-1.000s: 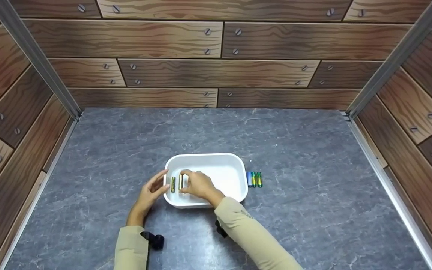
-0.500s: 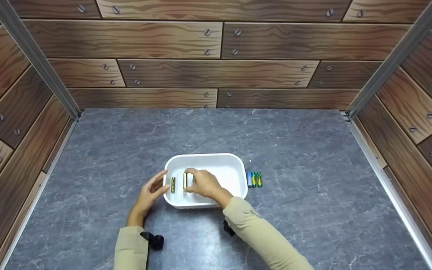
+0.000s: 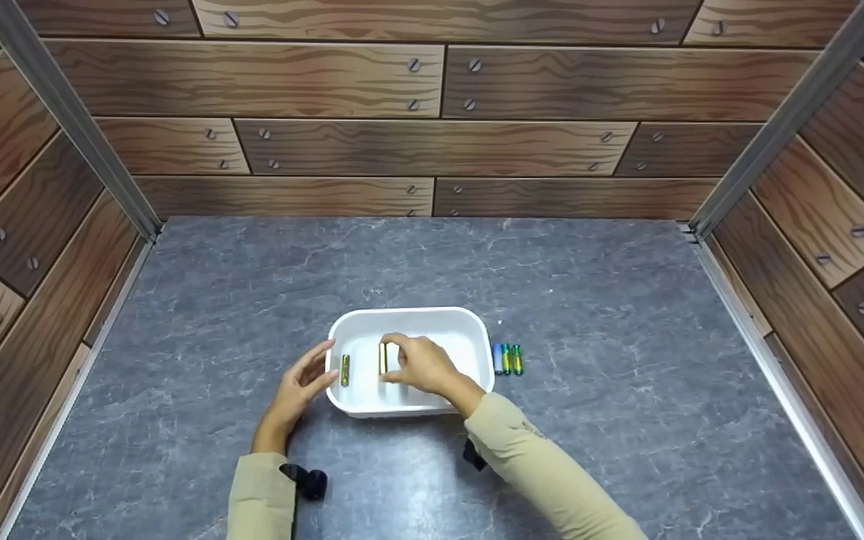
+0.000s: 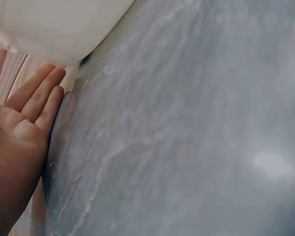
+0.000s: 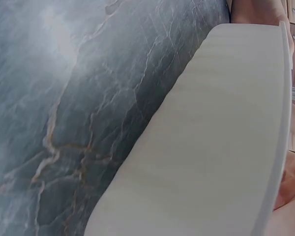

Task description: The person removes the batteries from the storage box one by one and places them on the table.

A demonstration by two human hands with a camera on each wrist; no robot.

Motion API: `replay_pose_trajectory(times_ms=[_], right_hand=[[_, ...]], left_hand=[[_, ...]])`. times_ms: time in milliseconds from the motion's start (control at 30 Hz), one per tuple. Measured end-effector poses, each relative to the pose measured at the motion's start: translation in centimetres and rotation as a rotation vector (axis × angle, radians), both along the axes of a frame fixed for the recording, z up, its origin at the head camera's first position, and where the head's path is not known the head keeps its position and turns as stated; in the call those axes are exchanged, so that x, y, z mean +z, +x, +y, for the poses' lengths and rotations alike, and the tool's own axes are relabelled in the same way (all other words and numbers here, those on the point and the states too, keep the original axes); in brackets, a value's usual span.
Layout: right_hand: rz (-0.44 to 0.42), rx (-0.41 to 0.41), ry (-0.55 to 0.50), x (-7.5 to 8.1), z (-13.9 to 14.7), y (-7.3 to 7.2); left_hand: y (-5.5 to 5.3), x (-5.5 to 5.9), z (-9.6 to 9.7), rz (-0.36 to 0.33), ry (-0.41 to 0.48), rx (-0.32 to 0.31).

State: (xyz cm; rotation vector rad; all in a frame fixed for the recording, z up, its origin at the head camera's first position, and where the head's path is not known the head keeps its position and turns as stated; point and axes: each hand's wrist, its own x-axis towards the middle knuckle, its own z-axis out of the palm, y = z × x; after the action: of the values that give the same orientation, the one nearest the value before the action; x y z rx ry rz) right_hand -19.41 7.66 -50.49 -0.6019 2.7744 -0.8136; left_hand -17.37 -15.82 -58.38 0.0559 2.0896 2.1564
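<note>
A white rectangular tray (image 3: pixel 439 405) sits on the grey marbled table. Inside it, my right hand (image 3: pixel 426 365) pinches a gold-coloured battery (image 3: pixel 382 358) by its two ends, thumb at the near one. Another battery (image 3: pixel 345 370), gold and dark, lies by the tray's left wall. My left hand (image 3: pixel 295 388) rests at the left rim with its fingers spread; the left wrist view shows those fingers (image 4: pixel 42 93) extended against the tray's outer side. In the right wrist view, the tray wall (image 5: pixel 206 128) hides most of my right hand (image 5: pixel 290 191).
Just outside the tray's right side several batteries lie side by side, one blue (image 3: pixel 499 359) and others green and gold (image 3: pixel 517 360). Wood-patterned walls (image 3: pixel 432 146) enclose the table at the back and both sides.
My right hand has moved to the right inside the tray with the battery, away from the one by the left wall. My left hand has stayed at the rim.
</note>
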Motion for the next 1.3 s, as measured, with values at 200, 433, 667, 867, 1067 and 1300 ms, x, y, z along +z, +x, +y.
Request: replay_pose_trajectory(times_ms=[200,433,667,867,1067,1300], right_hand=[[0.011,-0.006,-0.030,0.2,1.1,0.1],[0.038,0.008,-0.048,0.5,2.3,0.2],[0.043,0.011,-0.067,0.4,3.7,0.3],[0.062,0.006,-0.086,0.5,4.7,0.5],[0.056,-0.006,-0.106,0.6,5.6,0.6],[0.055,-0.013,-0.136,0.7,6.6,0.7]], left_hand=[[0.0,0.0,0.0,0.001,0.018,-0.001],[0.0,-0.2,0.0,0.006,0.019,-0.003],[0.0,-0.1,0.0,0.014,0.010,0.003],[0.0,-0.1,0.0,0.028,0.003,0.002],[-0.1,-0.2,0.0,0.029,-0.025,-0.005],[0.0,-0.2,0.0,0.015,-0.016,0.002]])
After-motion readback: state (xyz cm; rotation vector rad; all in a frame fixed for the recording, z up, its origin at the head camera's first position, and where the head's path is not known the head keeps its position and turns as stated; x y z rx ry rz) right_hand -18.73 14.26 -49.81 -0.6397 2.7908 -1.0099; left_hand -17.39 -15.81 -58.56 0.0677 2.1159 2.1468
